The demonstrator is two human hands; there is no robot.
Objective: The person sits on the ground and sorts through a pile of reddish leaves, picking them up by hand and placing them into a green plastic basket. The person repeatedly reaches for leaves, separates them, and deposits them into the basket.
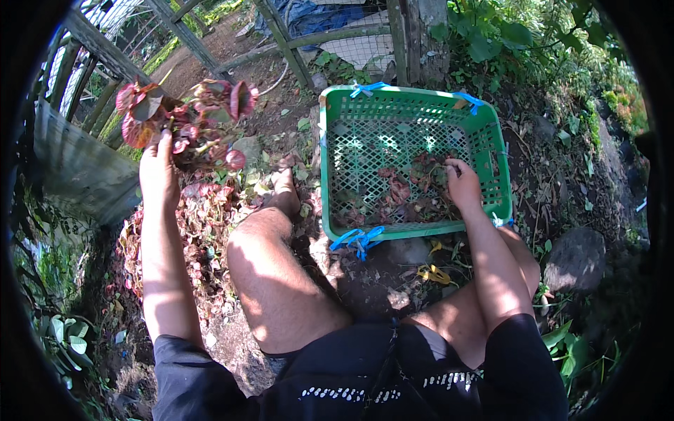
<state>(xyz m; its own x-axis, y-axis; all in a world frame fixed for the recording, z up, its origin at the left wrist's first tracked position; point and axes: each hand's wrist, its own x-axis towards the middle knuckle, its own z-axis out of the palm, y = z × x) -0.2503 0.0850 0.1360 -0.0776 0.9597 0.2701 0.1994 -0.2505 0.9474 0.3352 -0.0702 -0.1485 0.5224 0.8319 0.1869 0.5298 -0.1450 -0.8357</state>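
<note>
My left hand is raised at the upper left, its fingers closed on a bunch of red-leaved plant cuttings. Below and beside that arm lies a heap of reddish leafy plants on the ground. In front of me stands a green plastic crate with lattice sides and blue ties on its rim. My right hand reaches inside the crate's right part, with its thumb and fingertips on a sprig of wilted reddish-green leaves. More wilted leaves lie on the crate's floor.
A wooden fence with wire mesh runs behind the crate. Grey sheeting stands at the left. A large rock sits to the right, near my bent knee. Green leafy plants grow at the upper right.
</note>
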